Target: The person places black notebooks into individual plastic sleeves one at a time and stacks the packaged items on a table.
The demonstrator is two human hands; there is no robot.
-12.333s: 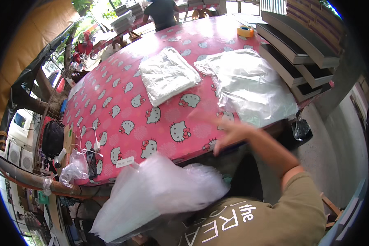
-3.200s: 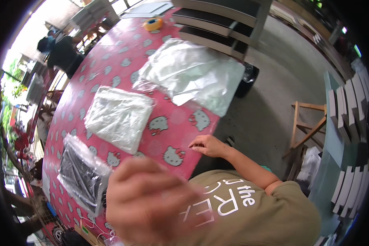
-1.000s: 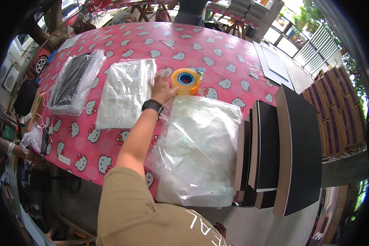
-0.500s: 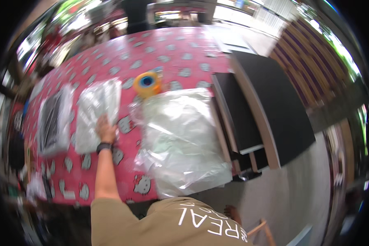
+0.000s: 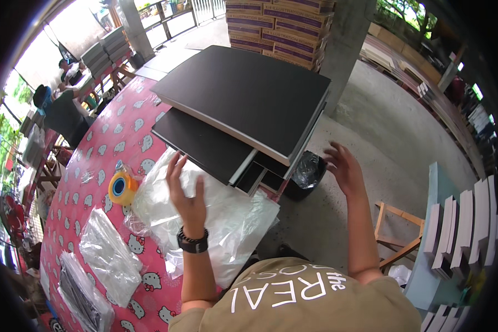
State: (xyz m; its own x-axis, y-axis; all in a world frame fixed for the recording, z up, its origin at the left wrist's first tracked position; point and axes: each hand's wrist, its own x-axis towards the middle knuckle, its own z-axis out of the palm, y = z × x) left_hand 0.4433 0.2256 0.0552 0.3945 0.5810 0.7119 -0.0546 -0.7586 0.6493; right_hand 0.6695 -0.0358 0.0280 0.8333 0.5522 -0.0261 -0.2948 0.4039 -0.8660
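Note:
My left hand (image 5: 187,198), with a dark band on the wrist, is raised over a stack of clear plastic sheets (image 5: 221,221). Its fingers are apart and hold nothing. On the other side, my right hand (image 5: 342,167) hangs in the air past the table's edge, fingers spread and empty. Between and beyond my hands lie stacks of black boards: a large upper stack (image 5: 249,94) with pale edges and a smaller one (image 5: 205,141) partly under it. A yellow tape roll (image 5: 123,188) with a blue core rests left of the plastic sheets.
The table has a pink patterned cover (image 5: 102,146). Folded clear plastic (image 5: 110,257) and a wrapped dark bundle (image 5: 86,296) lie at its near left. A lined bin (image 5: 306,174) stands beside it. Cartons (image 5: 279,27) are piled beyond; white-edged stacks (image 5: 462,232) stand right. Another person (image 5: 63,113) works far left.
My view has swung to the right. My left hand has left the folded plastic and is now above the plastic sheets. My right hand has come into view.

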